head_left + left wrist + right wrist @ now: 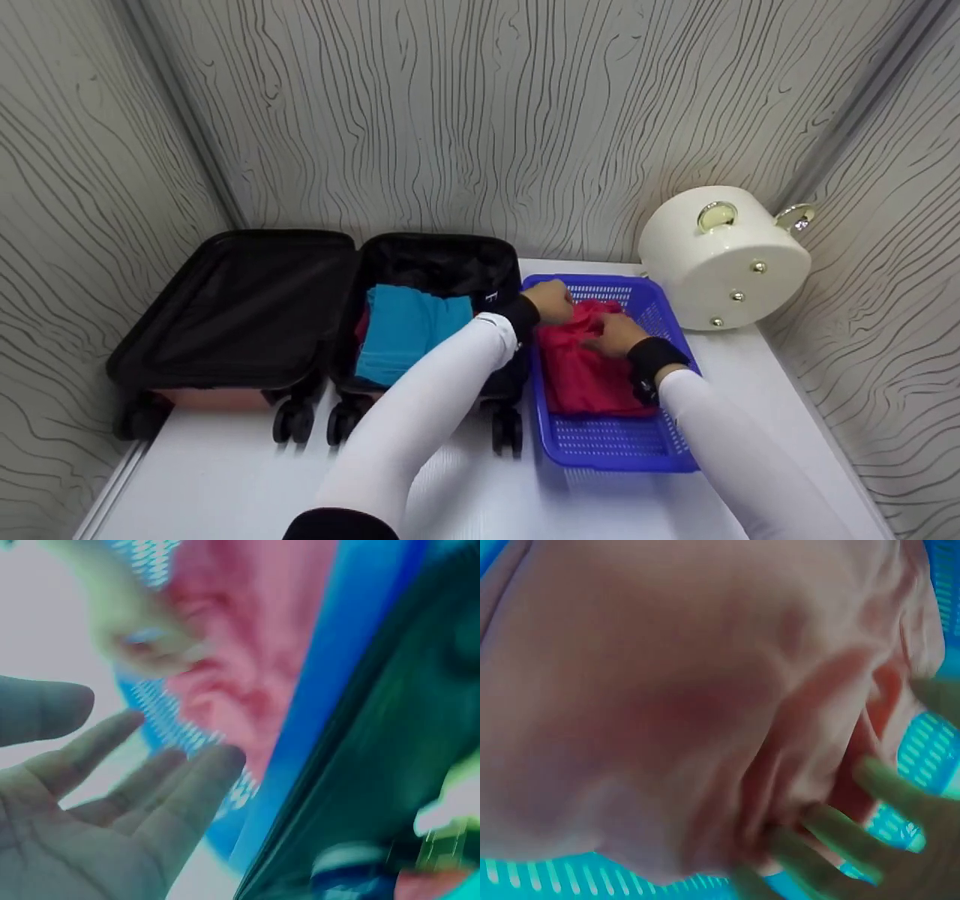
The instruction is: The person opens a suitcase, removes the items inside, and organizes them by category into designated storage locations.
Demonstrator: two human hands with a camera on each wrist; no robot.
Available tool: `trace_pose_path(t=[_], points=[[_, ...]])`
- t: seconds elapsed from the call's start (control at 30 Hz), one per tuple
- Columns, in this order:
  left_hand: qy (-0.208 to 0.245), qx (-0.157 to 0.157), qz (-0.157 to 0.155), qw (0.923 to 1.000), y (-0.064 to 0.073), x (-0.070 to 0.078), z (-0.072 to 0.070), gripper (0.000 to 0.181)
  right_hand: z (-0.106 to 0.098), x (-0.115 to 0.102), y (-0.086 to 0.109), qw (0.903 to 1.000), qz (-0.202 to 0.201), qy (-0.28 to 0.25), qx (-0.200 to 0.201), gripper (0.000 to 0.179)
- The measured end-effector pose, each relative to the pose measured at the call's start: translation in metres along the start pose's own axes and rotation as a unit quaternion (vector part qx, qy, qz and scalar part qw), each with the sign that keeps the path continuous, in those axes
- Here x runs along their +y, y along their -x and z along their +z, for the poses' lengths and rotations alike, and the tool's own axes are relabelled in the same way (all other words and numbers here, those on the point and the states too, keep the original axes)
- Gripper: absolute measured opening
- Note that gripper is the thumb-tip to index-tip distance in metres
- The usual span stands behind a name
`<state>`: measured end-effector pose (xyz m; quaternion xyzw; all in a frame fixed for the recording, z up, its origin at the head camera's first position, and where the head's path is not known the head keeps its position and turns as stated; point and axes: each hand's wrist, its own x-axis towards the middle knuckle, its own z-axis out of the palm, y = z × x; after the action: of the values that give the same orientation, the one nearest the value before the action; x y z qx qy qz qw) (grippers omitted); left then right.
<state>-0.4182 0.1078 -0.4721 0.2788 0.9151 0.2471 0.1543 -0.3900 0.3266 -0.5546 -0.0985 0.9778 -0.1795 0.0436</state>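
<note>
A folded red cloth (592,379) lies in the blue plastic basket (615,442), its far end wrinkled. My left hand (553,301) hovers by the basket's far left corner. In the left wrist view the left hand (112,817) has its fingers extended and apart, holding nothing. My right hand (619,335) is over the cloth's right side. Seen from the right wrist, the right hand's fingers (840,832) are spread and reach down to the folds of the cloth (667,690), with the thumb apart from them.
Left of the basket an open black-lined suitcase (431,244) contains a folded teal cloth (412,330), with a bit of red beneath it. Its other half (247,307) lies open further left. A round cream case (724,259) with gold fittings stands behind the basket, against the patterned wall (450,112).
</note>
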Motion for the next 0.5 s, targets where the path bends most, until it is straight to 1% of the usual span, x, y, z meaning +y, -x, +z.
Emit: trace_pose_path(t=[0.03,0.07,0.13,0.17,0.2,0.23,0.27,0.3,0.33,0.37,0.4,0.43,0.47,0.5], points=[[0.011,0.014,0.009,0.9998,-0.014,-0.015,-0.001,0.024,0.001,-0.003,0.002,0.9993,-0.002,0.000,-0.037,0.058],[0.027,0.006,0.000,0.9996,-0.007,-0.015,-0.018,0.022,0.006,-0.001,0.002,0.9980,-0.002,0.011,-0.063,0.067],[0.053,0.040,0.017,0.9977,-0.032,-0.057,-0.022,0.016,0.009,-0.003,0.007,0.9948,0.004,0.027,-0.098,0.086],[0.057,0.052,0.005,0.9970,-0.024,-0.063,-0.033,0.013,0.012,-0.002,0.007,0.9933,0.010,0.030,-0.111,0.094],[0.064,0.063,-0.004,0.9960,-0.021,-0.075,-0.042,0.014,0.013,-0.002,0.008,0.9917,0.017,0.030,-0.123,0.099],[0.078,0.060,-0.020,0.9949,-0.022,-0.088,-0.050,0.020,0.014,-0.002,0.009,0.9915,0.021,0.032,-0.125,0.101],[0.078,0.058,-0.043,0.9943,-0.002,-0.089,-0.066,0.022,0.014,-0.001,0.010,0.9923,0.024,0.032,-0.117,0.100],[0.083,0.069,-0.050,0.9929,0.012,-0.096,-0.076,0.024,0.013,-0.001,0.010,0.9939,0.026,0.031,-0.103,0.096],[0.078,0.069,-0.075,0.9918,0.033,-0.094,-0.089,0.025,0.011,-0.003,0.010,0.9954,0.027,0.034,-0.086,0.087],[0.071,0.061,-0.099,0.9908,0.056,-0.091,-0.103,0.025,0.005,-0.007,0.011,0.9960,0.032,0.031,-0.077,0.075],[0.080,0.067,-0.085,0.9908,0.050,-0.119,-0.102,0.021,-0.002,-0.013,0.012,0.9970,0.039,0.026,-0.062,0.060],[0.078,0.068,-0.092,0.9903,0.061,-0.128,-0.107,0.020,-0.008,-0.020,0.014,0.9979,0.048,0.020,-0.037,0.046],[0.075,0.068,-0.100,0.9898,0.066,-0.140,-0.108,0.021,-0.015,-0.028,0.015,0.9982,0.057,0.012,-0.013,0.037],[0.073,0.068,-0.098,0.9902,0.065,-0.158,-0.107,0.021,-0.022,-0.037,0.015,0.9978,0.065,0.001,0.008,0.036]])
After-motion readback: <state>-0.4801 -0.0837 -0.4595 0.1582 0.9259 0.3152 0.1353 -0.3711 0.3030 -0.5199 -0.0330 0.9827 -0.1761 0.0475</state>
